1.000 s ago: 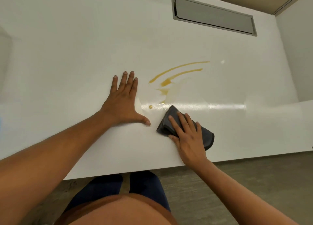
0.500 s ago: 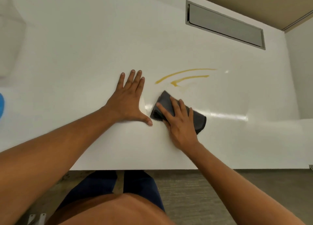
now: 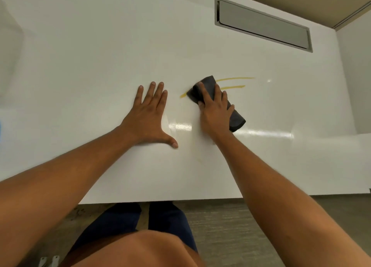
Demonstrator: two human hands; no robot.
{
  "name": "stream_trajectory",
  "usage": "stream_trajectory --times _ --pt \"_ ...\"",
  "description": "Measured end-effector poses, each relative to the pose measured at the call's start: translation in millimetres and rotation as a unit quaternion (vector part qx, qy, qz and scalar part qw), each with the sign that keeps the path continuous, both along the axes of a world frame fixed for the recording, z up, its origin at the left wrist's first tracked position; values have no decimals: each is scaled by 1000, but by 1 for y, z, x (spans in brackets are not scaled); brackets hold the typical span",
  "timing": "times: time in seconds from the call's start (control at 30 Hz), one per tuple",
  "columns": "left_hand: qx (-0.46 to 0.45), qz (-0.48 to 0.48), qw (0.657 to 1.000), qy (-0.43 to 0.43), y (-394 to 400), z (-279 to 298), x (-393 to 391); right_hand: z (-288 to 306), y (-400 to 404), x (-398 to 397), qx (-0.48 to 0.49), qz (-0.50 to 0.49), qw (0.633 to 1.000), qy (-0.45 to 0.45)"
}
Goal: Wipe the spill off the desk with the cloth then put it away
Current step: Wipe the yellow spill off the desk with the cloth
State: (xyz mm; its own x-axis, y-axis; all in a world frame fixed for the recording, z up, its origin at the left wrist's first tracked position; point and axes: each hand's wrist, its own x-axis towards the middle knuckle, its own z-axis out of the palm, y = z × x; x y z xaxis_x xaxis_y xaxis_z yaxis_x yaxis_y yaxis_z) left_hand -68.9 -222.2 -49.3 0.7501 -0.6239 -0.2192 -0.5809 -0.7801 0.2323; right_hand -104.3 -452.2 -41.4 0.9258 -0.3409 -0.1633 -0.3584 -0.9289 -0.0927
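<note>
A folded dark grey cloth (image 3: 208, 85) lies on the white desk (image 3: 100, 55), pressed flat under my right hand (image 3: 215, 108). The cloth covers the left part of a yellow spill (image 3: 234, 79). Two thin yellow streaks run right from the cloth, and a short tail shows at its left. A faint yellowish smear (image 3: 197, 158) marks the desk nearer to me. My left hand (image 3: 149, 114) rests flat on the desk left of the cloth, fingers spread, holding nothing.
A grey metal cable flap (image 3: 263, 24) is set into the desk at the far right. The desk's near edge runs just above my legs (image 3: 140, 216). A white wall panel (image 3: 355, 75) borders the desk on the right. Something blue shows at the left edge.
My right hand has pushed the cloth away from me, onto the yellow streaks. The lower blotches of the spill are gone. My left hand has stayed flat on the desk.
</note>
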Motion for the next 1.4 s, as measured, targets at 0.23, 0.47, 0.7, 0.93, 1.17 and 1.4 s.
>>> stream_trajectory --times 0.23,0.47,0.7,0.93,1.17,1.4 --pt "-10 0 1000 -3 0 -2 0 7 2 -148 13 106 994 31" --pt "-16 13 997 -75 -2 -10 -5 6 -90 -129 -4 -14 1000 22" --pt "-9 6 995 -99 -2 -13 -4 -6 -45 -19 -31 -56 998 -24" --pt "-1 17 993 -115 -3 -12 -4 7 11 -168 14 147 989 27" --pt "5 20 994 -104 -5 -13 -4 11 3 -198 21 210 976 46" --pt "7 19 994 -107 -5 -14 -5 -8 -62 -33 -7 3 1000 -18"
